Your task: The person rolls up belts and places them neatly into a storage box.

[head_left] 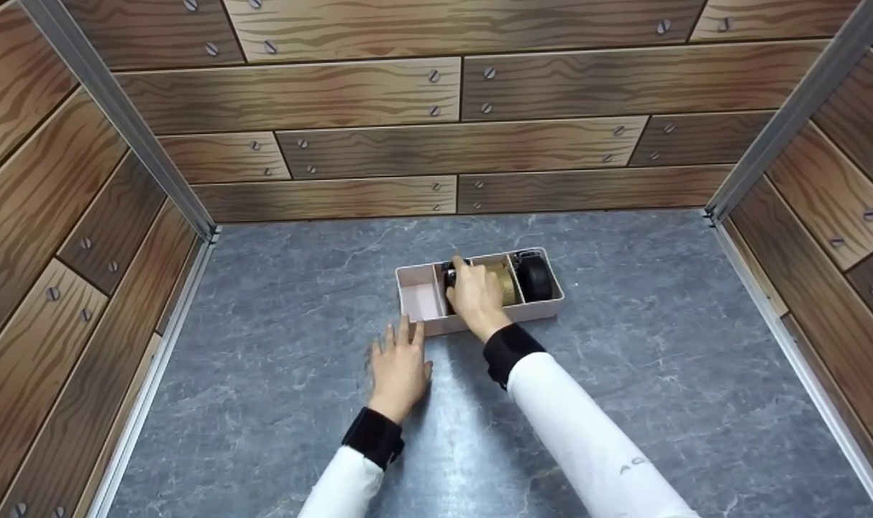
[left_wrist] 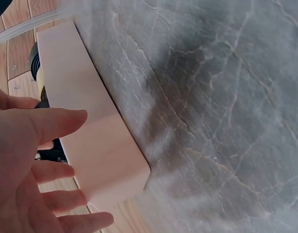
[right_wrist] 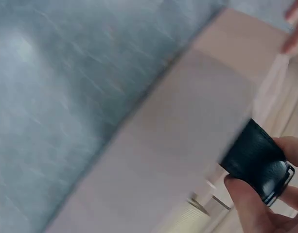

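Note:
A pale pink divided box [head_left: 533, 311] lies on the grey marbled surface in the head view. My right hand [head_left: 477, 291] reaches over its second compartment from the left. In the right wrist view, its thumb and fingers pinch a black leather belt [right_wrist: 255, 160] with a metal buckle at one end, at the box's rim. Beside it sits a coiled tan woven belt [head_left: 507, 282], partly covered by my hand. A coiled black belt [head_left: 536, 279] fills the rightmost compartment. My left hand [head_left: 399, 367] has its fingers spread, fingertips at the box's near left corner.
The grey marbled floor [head_left: 285, 302] extends around the box. Wood-patterned panels [head_left: 364, 151] stand at the back and on both sides, with metal corner posts [head_left: 782, 119] between them. The box's leftmost compartment [head_left: 422, 298] shows its bare pink bottom.

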`<action>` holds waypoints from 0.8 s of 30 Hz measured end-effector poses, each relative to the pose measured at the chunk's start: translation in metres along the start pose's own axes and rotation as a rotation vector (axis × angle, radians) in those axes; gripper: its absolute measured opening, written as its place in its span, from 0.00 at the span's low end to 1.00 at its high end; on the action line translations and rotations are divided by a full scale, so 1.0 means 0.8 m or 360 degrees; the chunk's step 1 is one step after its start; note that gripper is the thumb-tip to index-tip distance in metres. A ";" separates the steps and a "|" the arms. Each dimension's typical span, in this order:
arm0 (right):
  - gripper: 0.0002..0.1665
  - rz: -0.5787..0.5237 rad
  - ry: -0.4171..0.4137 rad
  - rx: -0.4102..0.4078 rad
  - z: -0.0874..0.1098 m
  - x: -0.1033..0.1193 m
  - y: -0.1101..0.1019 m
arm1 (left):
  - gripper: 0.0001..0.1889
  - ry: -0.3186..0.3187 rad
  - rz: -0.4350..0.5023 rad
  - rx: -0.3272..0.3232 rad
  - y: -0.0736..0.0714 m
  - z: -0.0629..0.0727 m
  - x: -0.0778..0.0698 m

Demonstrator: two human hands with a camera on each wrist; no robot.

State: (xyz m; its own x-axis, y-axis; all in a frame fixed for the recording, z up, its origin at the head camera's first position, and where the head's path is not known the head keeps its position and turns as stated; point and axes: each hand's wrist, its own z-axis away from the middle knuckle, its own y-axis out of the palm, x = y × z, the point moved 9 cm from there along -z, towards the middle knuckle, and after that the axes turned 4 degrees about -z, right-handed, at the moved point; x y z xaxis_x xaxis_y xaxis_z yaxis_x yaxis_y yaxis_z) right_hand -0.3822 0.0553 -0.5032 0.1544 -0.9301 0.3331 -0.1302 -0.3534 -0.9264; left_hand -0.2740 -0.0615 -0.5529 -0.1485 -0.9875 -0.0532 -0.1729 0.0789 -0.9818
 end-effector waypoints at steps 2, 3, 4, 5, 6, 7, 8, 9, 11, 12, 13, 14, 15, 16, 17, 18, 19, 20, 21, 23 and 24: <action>0.30 0.0035 0.0001 0.0005 0.001 -0.002 0.008 | 0.38 -0.0002 -0.0013 -0.0003 0.000 0.000 -0.001; 0.30 0.0056 0.0007 0.0012 0.001 -0.003 0.011 | 0.38 -0.0004 -0.0017 -0.0001 0.000 0.000 -0.002; 0.31 0.0073 0.0015 0.0024 0.001 -0.004 0.014 | 0.38 -0.0006 -0.0021 0.0002 0.000 0.000 -0.002; 0.31 0.0084 0.0020 0.0033 0.000 -0.005 0.017 | 0.39 -0.0009 -0.0023 0.0004 0.000 0.000 -0.002; 0.31 0.0089 0.0024 0.0045 -0.001 -0.005 0.019 | 0.39 -0.0014 -0.0027 0.0008 0.000 0.000 -0.002; 0.32 0.0092 0.0027 0.0055 -0.002 -0.005 0.021 | 0.39 -0.0019 -0.0029 0.0013 0.000 0.000 -0.002; 0.33 0.0087 0.0030 0.0062 -0.003 -0.005 0.022 | 0.39 -0.0023 -0.0029 0.0017 0.001 0.001 -0.002; 0.34 0.0076 0.0035 0.0067 -0.004 -0.005 0.023 | 0.39 -0.0024 -0.0028 0.0021 0.001 0.001 -0.002; 0.36 0.0050 0.0051 0.0071 -0.005 -0.005 0.023 | 0.39 -0.0023 -0.0024 0.0017 0.000 0.002 -0.003; 0.38 0.0038 0.0059 0.0070 -0.005 -0.005 0.022 | 0.39 -0.0023 -0.0023 0.0016 0.000 0.002 -0.003; 0.40 0.0026 0.0066 0.0067 -0.005 -0.006 0.022 | 0.39 -0.0023 -0.0022 0.0012 0.000 0.002 -0.003; 0.41 0.0014 0.0068 0.0061 -0.005 -0.006 0.021 | 0.39 -0.0022 -0.0024 0.0007 0.000 0.002 -0.003; 0.42 0.0001 0.0069 0.0055 -0.005 -0.006 0.020 | 0.39 -0.0022 -0.0027 0.0003 0.000 0.002 -0.004; 0.43 -0.0008 0.0066 0.0051 -0.004 -0.006 0.019 | 0.39 -0.0023 -0.0030 -0.0005 -0.001 0.002 -0.003; 0.43 -0.0018 0.0063 0.0045 -0.004 -0.006 0.018 | 0.39 -0.0025 -0.0033 -0.0006 -0.001 0.002 -0.003; 0.44 -0.0024 0.0060 0.0042 -0.004 -0.006 0.018 | 0.39 -0.0027 -0.0035 -0.0006 0.000 0.002 -0.003; 0.44 -0.0031 0.0057 0.0044 -0.003 -0.006 0.018 | 0.39 -0.0028 -0.0035 -0.0007 0.000 0.002 -0.003; 0.44 -0.0036 0.0054 0.0049 -0.003 -0.006 0.018 | 0.39 -0.0028 -0.0037 -0.0004 0.000 0.002 -0.004; 0.44 -0.0040 0.0055 0.0055 -0.002 -0.006 0.018 | 0.40 -0.0029 -0.0037 0.0003 0.001 0.002 -0.004; 0.44 -0.0039 0.0053 0.0067 -0.001 -0.007 0.019 | 0.40 -0.0030 -0.0035 0.0016 0.002 0.002 -0.004; 0.44 -0.0040 0.0050 0.0071 0.000 -0.007 0.019 | 0.40 -0.0032 -0.0035 0.0027 0.003 0.002 -0.004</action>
State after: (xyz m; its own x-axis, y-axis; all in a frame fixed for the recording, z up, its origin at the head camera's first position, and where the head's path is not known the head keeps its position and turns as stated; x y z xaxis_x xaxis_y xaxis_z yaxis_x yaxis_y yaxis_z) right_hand -0.3854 0.0548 -0.5191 0.1259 -0.9241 0.3609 -0.0826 -0.3723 -0.9244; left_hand -0.2722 -0.0588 -0.5551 -0.1253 -0.9915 -0.0353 -0.1596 0.0552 -0.9856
